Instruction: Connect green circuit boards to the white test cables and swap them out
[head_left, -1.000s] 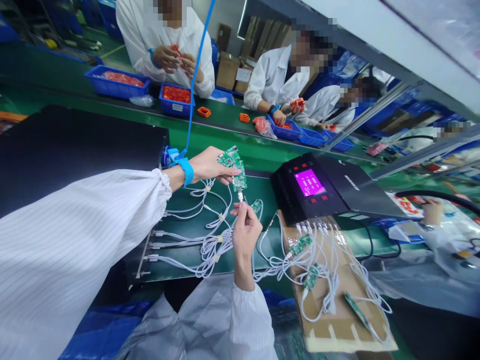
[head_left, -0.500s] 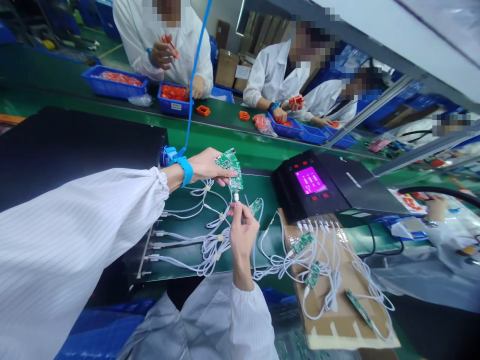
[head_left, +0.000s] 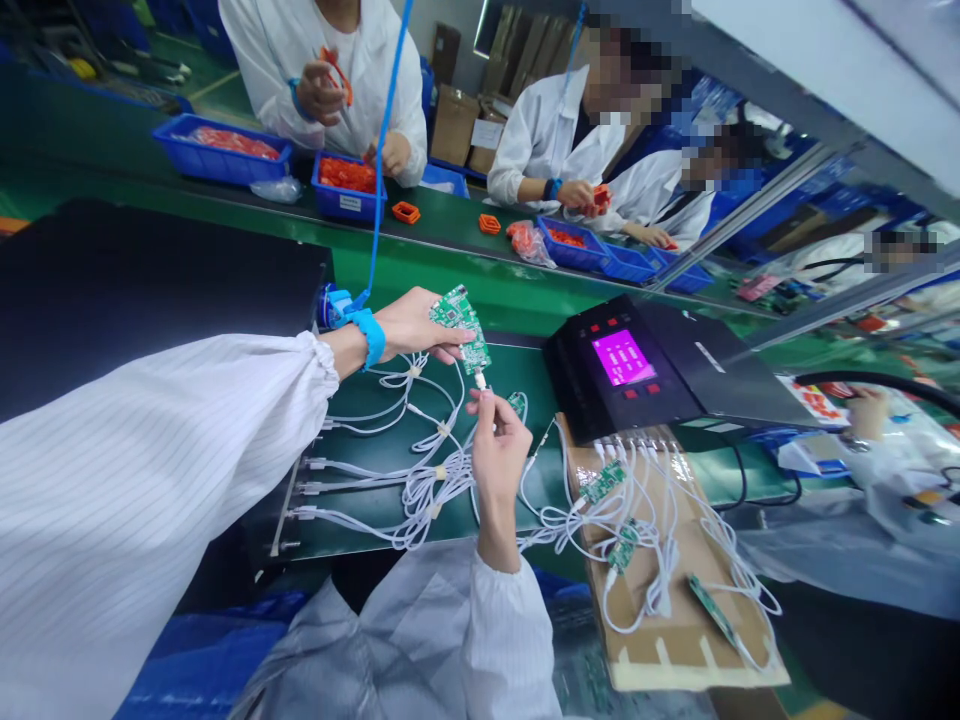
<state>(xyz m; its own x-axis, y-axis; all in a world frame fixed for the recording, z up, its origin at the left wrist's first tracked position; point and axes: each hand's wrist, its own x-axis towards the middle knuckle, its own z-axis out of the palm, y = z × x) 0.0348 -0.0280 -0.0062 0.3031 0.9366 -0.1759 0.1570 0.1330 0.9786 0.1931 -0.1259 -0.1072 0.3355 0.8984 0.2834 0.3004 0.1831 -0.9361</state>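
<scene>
Green circuit boards [head_left: 459,318] are pinched between the thumb and fingers of my left hand [head_left: 420,325], which wears a blue wrist strap [head_left: 370,338]. Just below them, my right hand [head_left: 499,440] is closed on a white cable plug [head_left: 481,380] at the lower edge of one board. Whether the plug is fully seated cannot be made out. Behind my right hand another green board [head_left: 517,403] is partly hidden. Coiled white cables [head_left: 435,490] lie on the green table below my hands.
A black device [head_left: 600,370] with a lit magenta screen stands at the right. Cabled boards [head_left: 622,548] lie on cardboard [head_left: 652,650] before it. A black box [head_left: 150,280] is at the left. Across the line, people handle orange parts beside blue bins [head_left: 225,160].
My right hand and the plug have shifted slightly right, and the held boards have moved a little with them. Across the line, people's hands have moved around the orange parts.
</scene>
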